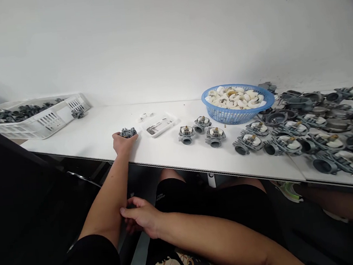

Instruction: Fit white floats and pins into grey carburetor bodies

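My left hand is wrapped round a grey metal carburetor body on the white table, left of the middle. My right hand is below the table edge, touching my left forearm near the elbow; its fingers are apart and hold nothing. To the right of the held body lies a clear tray with thin metal pins. Two small white parts lie behind it. Three carburetor bodies with white floats stand further right.
A blue basket full of white floats stands at the back right. Several carburetor bodies crowd the right side of the table. A white crate of dark metal parts is at the left, with one loose part beside it.
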### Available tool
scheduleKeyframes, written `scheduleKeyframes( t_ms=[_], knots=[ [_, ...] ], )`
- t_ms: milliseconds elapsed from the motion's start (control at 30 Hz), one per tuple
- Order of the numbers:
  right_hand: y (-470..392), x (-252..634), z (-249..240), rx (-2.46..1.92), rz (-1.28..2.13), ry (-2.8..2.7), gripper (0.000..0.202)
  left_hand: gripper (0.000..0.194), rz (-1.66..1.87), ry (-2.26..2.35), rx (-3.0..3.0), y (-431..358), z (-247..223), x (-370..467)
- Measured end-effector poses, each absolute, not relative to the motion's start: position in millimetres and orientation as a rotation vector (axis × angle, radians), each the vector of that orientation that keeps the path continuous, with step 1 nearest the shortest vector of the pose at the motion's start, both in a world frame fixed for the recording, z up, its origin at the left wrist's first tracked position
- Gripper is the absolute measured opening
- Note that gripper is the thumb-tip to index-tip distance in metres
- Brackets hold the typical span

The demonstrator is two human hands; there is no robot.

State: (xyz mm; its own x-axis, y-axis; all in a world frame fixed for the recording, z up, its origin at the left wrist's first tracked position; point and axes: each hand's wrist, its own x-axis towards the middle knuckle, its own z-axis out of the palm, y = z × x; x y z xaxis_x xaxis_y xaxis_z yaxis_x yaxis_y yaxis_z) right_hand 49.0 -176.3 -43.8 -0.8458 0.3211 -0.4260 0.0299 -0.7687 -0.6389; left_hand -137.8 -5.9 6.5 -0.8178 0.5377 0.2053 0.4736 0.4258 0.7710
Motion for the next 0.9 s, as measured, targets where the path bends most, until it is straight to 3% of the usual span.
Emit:
scheduleKeyframes(
  t_ms=[133,300,433,600,900],
  knots=[
    [-179,49,-35,-0.873,2.611,-0.963,0.04,0.081,1.384,2.608,0.975,-7,8,-134],
    [-185,51,-37,-0.92,2.651,-0.906,0.048,0.08,1.435,2.689,1.067,-8,8,-130],
    [-191,54,-39,-0.924,2.75,-1.047,0.03,0.084,1.422,2.647,1.103,-7,6,-130],
    [-190,52,-40,-1.023,2.632,-0.98,0.019,0.096,1.48,2.608,1.124,-8,5,-129],
    [-188,59,-37,-0.978,2.669,-1.052,0.022,0.087,1.395,2.639,1.099,-11,10,-125]
  ],
)
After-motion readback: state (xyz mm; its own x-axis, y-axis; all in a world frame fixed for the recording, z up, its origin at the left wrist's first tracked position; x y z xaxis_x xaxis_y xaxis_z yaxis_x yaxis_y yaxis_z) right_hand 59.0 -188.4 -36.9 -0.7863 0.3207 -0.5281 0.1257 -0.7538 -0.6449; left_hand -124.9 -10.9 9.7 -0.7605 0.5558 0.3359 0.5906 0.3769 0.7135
